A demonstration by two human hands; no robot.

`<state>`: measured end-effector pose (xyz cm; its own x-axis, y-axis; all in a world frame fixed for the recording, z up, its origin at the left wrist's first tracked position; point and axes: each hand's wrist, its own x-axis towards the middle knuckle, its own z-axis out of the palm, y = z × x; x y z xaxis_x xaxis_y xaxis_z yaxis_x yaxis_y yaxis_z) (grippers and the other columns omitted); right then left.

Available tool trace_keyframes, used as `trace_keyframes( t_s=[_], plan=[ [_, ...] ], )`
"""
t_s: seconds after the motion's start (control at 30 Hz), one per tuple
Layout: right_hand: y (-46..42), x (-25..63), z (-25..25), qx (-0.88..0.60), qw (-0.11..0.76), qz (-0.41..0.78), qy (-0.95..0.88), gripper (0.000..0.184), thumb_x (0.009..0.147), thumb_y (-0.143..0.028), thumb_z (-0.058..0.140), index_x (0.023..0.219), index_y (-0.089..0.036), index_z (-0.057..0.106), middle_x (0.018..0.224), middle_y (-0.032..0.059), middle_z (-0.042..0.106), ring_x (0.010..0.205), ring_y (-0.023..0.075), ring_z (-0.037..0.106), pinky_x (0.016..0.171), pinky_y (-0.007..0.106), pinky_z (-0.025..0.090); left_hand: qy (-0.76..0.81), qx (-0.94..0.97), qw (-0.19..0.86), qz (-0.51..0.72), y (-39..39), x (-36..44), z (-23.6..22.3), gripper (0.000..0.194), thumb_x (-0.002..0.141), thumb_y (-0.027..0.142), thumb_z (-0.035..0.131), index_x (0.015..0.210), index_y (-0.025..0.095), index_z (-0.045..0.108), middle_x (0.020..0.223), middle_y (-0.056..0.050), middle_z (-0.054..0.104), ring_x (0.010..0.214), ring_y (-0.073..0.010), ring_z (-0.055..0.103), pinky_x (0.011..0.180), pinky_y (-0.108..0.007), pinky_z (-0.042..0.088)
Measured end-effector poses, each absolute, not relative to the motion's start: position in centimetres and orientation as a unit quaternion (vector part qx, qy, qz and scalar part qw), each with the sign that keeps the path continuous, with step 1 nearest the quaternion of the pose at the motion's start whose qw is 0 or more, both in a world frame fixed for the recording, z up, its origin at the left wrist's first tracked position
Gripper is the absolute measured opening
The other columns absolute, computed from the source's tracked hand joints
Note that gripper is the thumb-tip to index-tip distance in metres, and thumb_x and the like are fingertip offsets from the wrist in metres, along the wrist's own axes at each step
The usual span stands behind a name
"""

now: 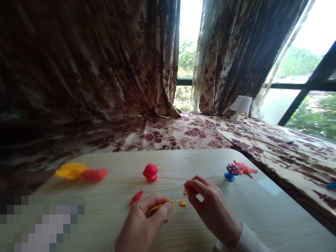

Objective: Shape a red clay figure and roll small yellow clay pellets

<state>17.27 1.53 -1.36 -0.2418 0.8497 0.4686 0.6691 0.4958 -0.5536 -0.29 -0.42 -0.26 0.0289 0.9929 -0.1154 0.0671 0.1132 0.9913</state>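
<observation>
My left hand (145, 220) is closed, with a thin yellow strip of modelling clay (155, 208) pinched between thumb and fingers. To its right, my right hand (211, 203) hangs over the table with its fingertips drawn together. Whether anything is between them I cannot make out. A small yellow clay bit (185, 192) shows just under those fingertips, and another yellow crumb (183, 202) lies between the two hands. Beyond them stands a round pink-red clay figure (150, 172) with a yellow piece at its right side. A pointed red clay piece (136, 197) lies just behind my left hand.
Yellow clay (72, 170) and a red-orange clay lump (94, 175) lie at the table's left. At the right are a blue clay shape with pink dots (231, 172) and a flat pink clay piece (245, 168). Past the wooden table (183, 157) stands a white lamp (242, 104).
</observation>
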Motion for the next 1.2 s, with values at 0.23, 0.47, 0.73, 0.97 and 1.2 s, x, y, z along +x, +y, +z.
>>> trace_keyframes(
  t_s=[0.23, 0.47, 0.73, 0.97, 1.2],
  plan=[
    [2.1, 18.1, -1.9, -0.508, 0.311, 0.133, -0.793, 0.021, 0.088, -0.011, 0.044, 0.087, -0.020, 0.064, 0.082, 0.0039, 0.061, 0.073, 0.0160, 0.057, 0.068, 0.025, 0.042, 0.531, 0.460, 0.558, 0.441, 0.1, -1.0, -1.0, 0.027, 0.067, 0.033, 0.067, 0.087, 0.014, 0.072, 0.068, -0.003, 0.068, 0.065, -0.0154, 0.061, 0.066, -0.026, 0.049],
    [1.7, 17.4, -2.0, -0.515, 0.266, 0.128, -0.805, 0.016, 0.087, -0.012, 0.048, 0.080, -0.020, 0.060, 0.076, 0.0012, 0.061, 0.068, 0.0151, 0.056, 0.064, 0.024, 0.040, 0.521, 0.433, 0.594, 0.433, 0.1, -0.8, -1.3, 0.029, 0.066, 0.031, 0.069, 0.090, 0.015, 0.069, 0.073, -0.003, 0.070, 0.066, -0.0155, 0.062, 0.068, -0.028, 0.049],
    [1.6, 17.4, -1.7, -0.495, 0.309, 0.123, -0.802, 0.017, 0.091, -0.016, 0.044, 0.087, -0.022, 0.059, 0.081, 0.0018, 0.060, 0.071, 0.0147, 0.056, 0.066, 0.024, 0.041, 0.509, 0.503, 0.567, 0.407, 0.0, -0.9, -1.3, 0.031, 0.075, 0.038, 0.060, 0.091, 0.014, 0.070, 0.060, 0.000, 0.064, 0.058, -0.0123, 0.055, 0.060, -0.024, 0.044],
    [1.6, 17.3, -2.0, -0.481, 0.313, 0.144, -0.806, 0.018, 0.088, -0.011, 0.043, 0.083, -0.020, 0.058, 0.082, 0.0023, 0.061, 0.070, 0.0147, 0.057, 0.065, 0.024, 0.042, 0.490, 0.514, 0.579, 0.400, 0.1, -0.9, -1.1, 0.031, 0.076, 0.041, 0.058, 0.085, 0.013, 0.070, 0.059, 0.000, 0.061, 0.058, -0.0124, 0.053, 0.058, -0.024, 0.043],
    [1.5, 17.4, -1.9, -0.461, 0.352, 0.131, -0.804, 0.024, 0.090, -0.013, 0.044, 0.104, -0.024, 0.058, 0.085, 0.0025, 0.064, 0.073, 0.0157, 0.060, 0.066, 0.026, 0.043, 0.496, 0.531, 0.567, 0.388, -0.1, -0.9, -1.0, 0.030, 0.077, 0.038, 0.056, 0.084, 0.012, 0.069, 0.060, 0.000, 0.060, 0.060, -0.0133, 0.053, 0.062, -0.026, 0.042]
  ],
)
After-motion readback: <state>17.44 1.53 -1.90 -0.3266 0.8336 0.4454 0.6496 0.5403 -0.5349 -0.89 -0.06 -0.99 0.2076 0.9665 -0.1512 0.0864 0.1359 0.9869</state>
